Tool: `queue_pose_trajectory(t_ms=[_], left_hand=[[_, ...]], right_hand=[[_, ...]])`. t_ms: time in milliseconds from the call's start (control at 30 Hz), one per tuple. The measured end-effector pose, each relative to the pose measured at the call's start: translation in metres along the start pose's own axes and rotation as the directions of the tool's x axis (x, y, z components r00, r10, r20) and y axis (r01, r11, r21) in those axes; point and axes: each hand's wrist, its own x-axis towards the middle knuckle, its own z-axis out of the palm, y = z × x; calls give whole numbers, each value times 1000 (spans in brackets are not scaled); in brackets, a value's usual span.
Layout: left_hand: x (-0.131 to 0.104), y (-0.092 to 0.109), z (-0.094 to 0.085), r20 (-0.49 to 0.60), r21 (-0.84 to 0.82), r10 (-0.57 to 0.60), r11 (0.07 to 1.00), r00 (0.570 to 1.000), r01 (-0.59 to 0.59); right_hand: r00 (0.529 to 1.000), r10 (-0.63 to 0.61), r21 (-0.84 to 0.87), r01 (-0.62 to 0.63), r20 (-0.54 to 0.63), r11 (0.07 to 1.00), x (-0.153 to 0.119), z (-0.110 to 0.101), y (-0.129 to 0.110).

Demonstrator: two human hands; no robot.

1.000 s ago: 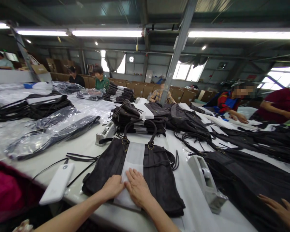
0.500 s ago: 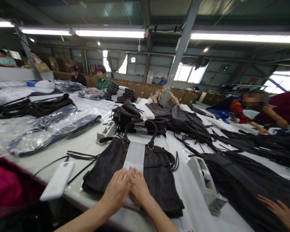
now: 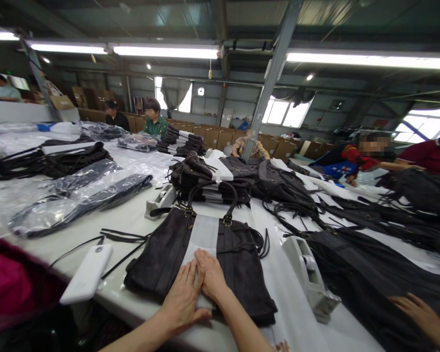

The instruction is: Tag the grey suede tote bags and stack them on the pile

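Note:
A dark handbag (image 3: 161, 259) lies flat before me, its two handles pointing away and a white paper strip (image 3: 204, 232) running down its middle. My left hand (image 3: 183, 298) rests flat on the strip's lower part, fingers stretched and thumb spread to the right. Against it lies my right hand (image 3: 211, 275), also flat, fingertips on the strip. Neither hand grips anything. The paper and bag beneath my palms are hidden.
A white phone (image 3: 88, 274) on a cable lies left. Tape dispensers stand at right (image 3: 311, 278) and behind the bag (image 3: 161, 201). Beyond is a stack of dark bags (image 3: 209, 183); plastic-wrapped goods (image 3: 106, 195) lie left. A co-worker's hand (image 3: 421, 313) touches dark bags at right.
My left hand has flattened, its fingers straightening and its thumb spreading; its palm moved slightly toward me. My right hand moved slightly up the strip. At far right, a co-worker now holds up a dark bag.

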Motion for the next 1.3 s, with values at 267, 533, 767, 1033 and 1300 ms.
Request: queue_pose_trajectory(t_ms=[267, 533, 767, 1033, 1300], left_hand=[[3, 6, -13, 74, 4, -65, 998, 995, 65], [-1, 11, -18, 79, 12, -72, 997, 994, 71], [-3, 10, -10, 19, 60, -42, 997, 999, 40], [-4, 8, -8, -1, 65, -41, 997, 999, 41], [-2, 8, -9, 12, 53, -46, 998, 999, 45]], right_hand=[[986, 131, 95, -121, -102, 988, 19, -17, -6], [764, 508, 278, -427, -398, 860, -65, -138, 85], [320, 867, 520, -701, -383, 488, -189, -202, 175], [263, 962, 674, -697, -76, 244, -187, -174, 189], [231, 971, 773, -627, 69, 94, -197, -174, 200]])
